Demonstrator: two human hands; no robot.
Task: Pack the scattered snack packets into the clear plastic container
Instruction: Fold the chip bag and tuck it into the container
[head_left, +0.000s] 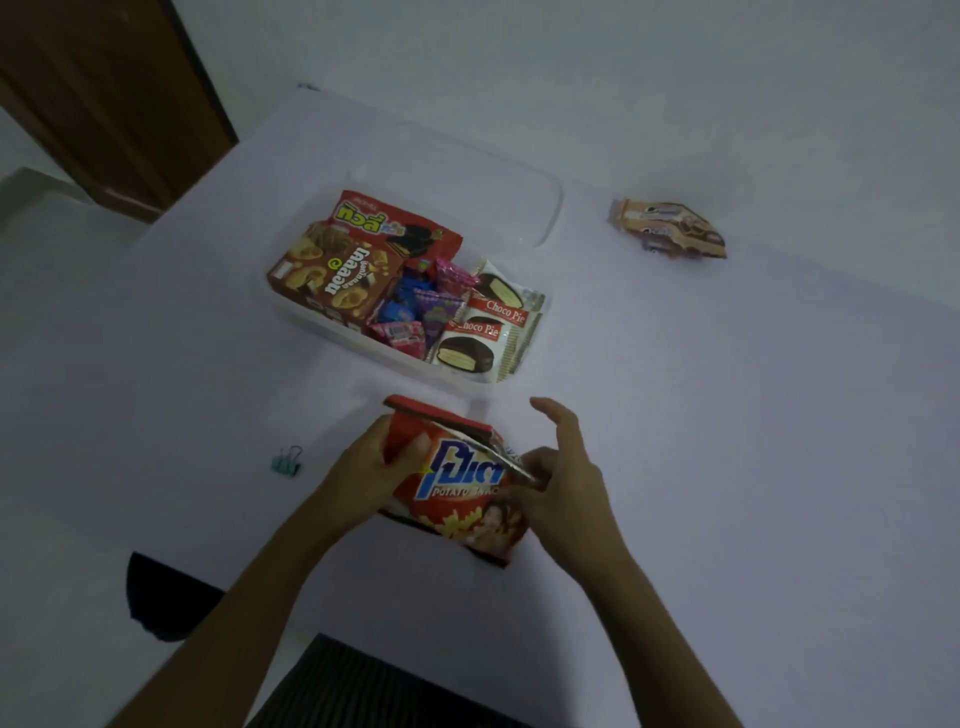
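One broad white table (753, 415) fills the view, and on its far middle sits the clear rectangular plastic container (405, 366), already well stocked, with a clear lid (493, 176) lying just behind it. Nearer the person, both hands are on a red potato snack bag (457, 499), which stands on the table just in front of the container and apart from it. The left hand (374, 462) grips the bag's upper left side with curled fingers; the right hand (563, 480) pinches the folded top edge on the right, its index finger lifted clear. Inside the container, a brown biscuit packet (332, 275) lies at the left with a red wafer packet (395, 218) behind it. Two white Choco Pie wrappers (488, 332) sit at the right, and small pink, blue and purple sweet packets (415, 306) are heaped between. Well off to the far right lies a tan snack packet (670, 228), alone on the table. Left of the hands rests a small green binder clip (287, 460).
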